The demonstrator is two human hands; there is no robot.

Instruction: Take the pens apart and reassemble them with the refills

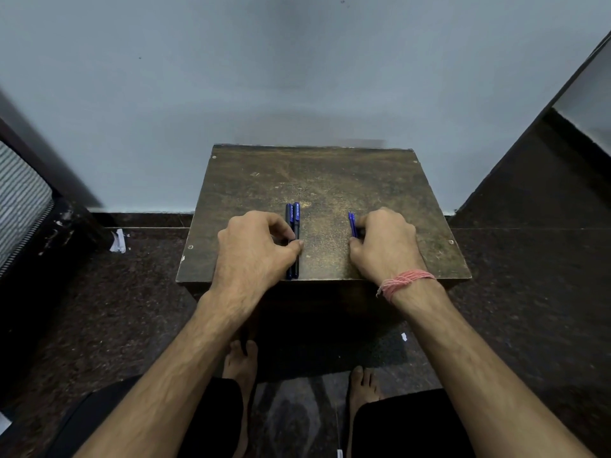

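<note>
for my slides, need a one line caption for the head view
Left hand pinches two blue pens and right hand the refills on a worn wooden table.

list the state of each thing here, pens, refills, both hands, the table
pens: two, capped, whole, lying side by side on the table, not yet taken apart
refills: thin blue sticks lying on the table, mostly hidden by the right hand
left hand: fingers curled, pinching the pens
right hand: fingers curled over the refills
table: worn wooden top, standing against the wall
</note>
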